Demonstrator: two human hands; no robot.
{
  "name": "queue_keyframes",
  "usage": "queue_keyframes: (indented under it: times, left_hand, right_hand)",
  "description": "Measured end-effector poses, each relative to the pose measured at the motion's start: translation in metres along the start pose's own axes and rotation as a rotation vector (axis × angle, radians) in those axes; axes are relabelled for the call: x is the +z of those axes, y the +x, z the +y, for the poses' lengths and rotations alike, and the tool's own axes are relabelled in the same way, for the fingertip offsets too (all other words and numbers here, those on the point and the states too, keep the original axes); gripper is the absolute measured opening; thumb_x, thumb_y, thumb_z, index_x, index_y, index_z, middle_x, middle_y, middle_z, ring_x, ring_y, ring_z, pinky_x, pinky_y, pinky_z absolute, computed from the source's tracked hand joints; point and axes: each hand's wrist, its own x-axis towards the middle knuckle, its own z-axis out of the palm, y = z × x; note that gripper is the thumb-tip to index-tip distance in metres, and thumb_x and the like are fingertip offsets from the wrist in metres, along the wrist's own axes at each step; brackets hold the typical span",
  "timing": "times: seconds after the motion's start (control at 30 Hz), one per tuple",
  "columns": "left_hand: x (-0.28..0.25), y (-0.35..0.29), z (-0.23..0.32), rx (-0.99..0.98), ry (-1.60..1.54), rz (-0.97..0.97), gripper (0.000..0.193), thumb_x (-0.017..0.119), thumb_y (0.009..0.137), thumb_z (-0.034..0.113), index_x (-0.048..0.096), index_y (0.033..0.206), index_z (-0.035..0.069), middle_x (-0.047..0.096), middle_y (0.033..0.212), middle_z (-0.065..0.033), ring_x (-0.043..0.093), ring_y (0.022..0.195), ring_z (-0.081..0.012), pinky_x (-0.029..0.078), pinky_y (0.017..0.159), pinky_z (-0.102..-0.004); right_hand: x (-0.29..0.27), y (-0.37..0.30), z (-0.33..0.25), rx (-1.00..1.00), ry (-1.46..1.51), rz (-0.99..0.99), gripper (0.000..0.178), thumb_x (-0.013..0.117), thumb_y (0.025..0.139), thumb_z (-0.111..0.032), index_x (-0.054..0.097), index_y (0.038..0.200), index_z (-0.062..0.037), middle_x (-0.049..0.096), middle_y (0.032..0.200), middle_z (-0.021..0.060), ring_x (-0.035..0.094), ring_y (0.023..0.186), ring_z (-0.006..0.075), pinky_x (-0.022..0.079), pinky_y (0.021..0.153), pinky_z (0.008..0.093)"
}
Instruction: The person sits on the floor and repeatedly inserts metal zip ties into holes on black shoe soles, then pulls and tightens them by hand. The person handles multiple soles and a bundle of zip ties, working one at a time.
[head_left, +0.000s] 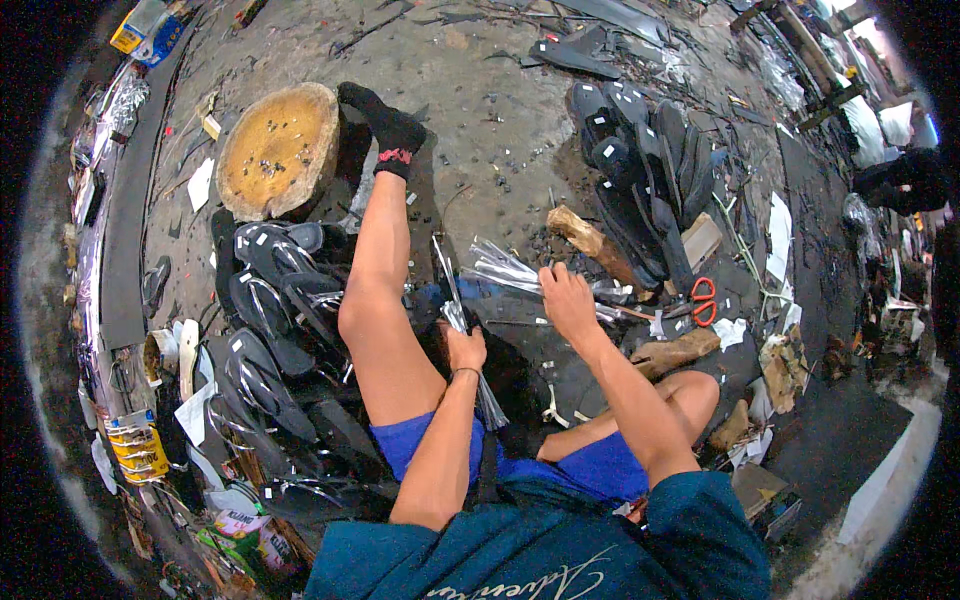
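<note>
My left hand (465,348) is closed round a bundle of thin, shiny grey straps (455,312), whose ends stick out above and below the fist. Farther right, my right hand (570,303) has its fingers curled over a second bundle of silvery straps (505,266), which fans out to the left. Left of my stretched leg is a pile of black flip-flops (262,308) with shiny straps. Black sandal soles (625,150) with small white labels lie in a heap beyond my right hand. Scissors with red handles (704,302) rest to the right of that hand.
A round wooden block (280,150) with small dark bits on top stands at the far left. Wood pieces (590,240) lie near the soles. A yellow can (138,450) is at the left edge, and black sheet material (850,470) at the right. Scraps litter the floor.
</note>
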Motion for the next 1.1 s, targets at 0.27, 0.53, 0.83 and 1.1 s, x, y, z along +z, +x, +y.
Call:
queue_keyframes:
  times: [0.27, 0.53, 0.83, 1.1]
  left_hand:
    - [0.008, 0.012, -0.006, 0.03, -0.03, 0.104, 0.049, 0.076, 0.08, 0.015, 0.052, 0.117, -0.006, 0.063, 0.105, -0.0234, 0.063, 0.094, -0.0366, 0.05, 0.083, -0.0447]
    - [-0.026, -0.081, 0.073, 0.156, -0.397, -0.648, 0.024, 0.082, 0.081, 0.022, 0.063, 0.084, 0.008, 0.059, 0.069, 0.0027, 0.047, 0.048, -0.0073, 0.038, 0.042, -0.0258]
    - [0.025, -0.061, 0.062, -0.078, -0.738, -0.283, 0.025, 0.075, 0.088, 0.022, 0.056, 0.093, 0.007, 0.049, 0.063, 0.0011, 0.045, 0.045, -0.0102, 0.038, 0.04, -0.0287]
    - [0.049, -0.008, 0.048, 0.147, -0.343, 0.028, 0.053, 0.069, 0.087, 0.018, 0.04, 0.124, -0.006, 0.059, 0.114, -0.024, 0.059, 0.106, -0.0382, 0.043, 0.098, -0.0412]
  right_hand:
    - [0.006, -0.055, -0.01, 0.176, 0.336, -0.272, 0.035, 0.07, 0.085, -0.02, 0.049, 0.108, -0.0033, 0.059, 0.103, 0.0185, 0.063, 0.094, 0.0423, 0.052, 0.08, 0.0522]
    - [-0.037, -0.038, -0.001, 0.469, 1.492, -0.18, 0.035, 0.078, 0.085, -0.032, 0.069, 0.101, -0.0023, 0.072, 0.088, 0.0084, 0.065, 0.075, 0.0179, 0.052, 0.07, 0.0368]
    - [-0.033, -0.068, 0.038, 0.65, 0.361, -0.386, 0.05, 0.073, 0.08, -0.034, 0.059, 0.114, -0.0003, 0.065, 0.106, 0.023, 0.062, 0.103, 0.0396, 0.05, 0.088, 0.0495]
    - [-0.098, 0.023, 0.128, 0.634, 0.012, 0.265, 0.063, 0.08, 0.075, -0.023, 0.046, 0.126, -0.0043, 0.051, 0.123, 0.0171, 0.051, 0.114, 0.0389, 0.045, 0.094, 0.0474]
